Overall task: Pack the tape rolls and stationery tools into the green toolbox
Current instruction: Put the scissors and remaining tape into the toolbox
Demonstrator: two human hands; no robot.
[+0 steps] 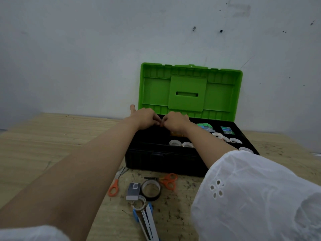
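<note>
1. No writing can be read. The small grey box (133, 190) on the desk (52, 136) has a pale label with a dark patch on top, too blurred to make out. The green and white card (226, 130) in the back right compartment of the toolbox (156, 162) carries print that is too small to read.
2. The toolbox has a black base and a bright green lid (190, 89). The lid stands open and upright against the grey wall (86, 49). A raised square panel with a slot sits in the middle of the lid.
3. The toolbox sits at the back of the desk, just in front of the wall.
4. Several white tape rolls (175, 143) lie in the tray's front and right compartments. A green and blue packet (205, 126) lies behind them.
5. The left hand (145, 119) and right hand (175, 121) meet over the back left part of the tray. Their fingers are curled and their fingertips touch. I cannot tell whether they are gripping anything.
6. In front of the toolbox lie orange-handled scissors (114, 184), a second orange pair (169, 180) and a black tape roll (150, 189). The grey box is touching the black roll.
7. Nearer the person are a clear tape roll (139, 203) and a blue and silver tool (146, 221).
8. A white eyelet sleeve (251, 188) covers the right upper arm.
</note>
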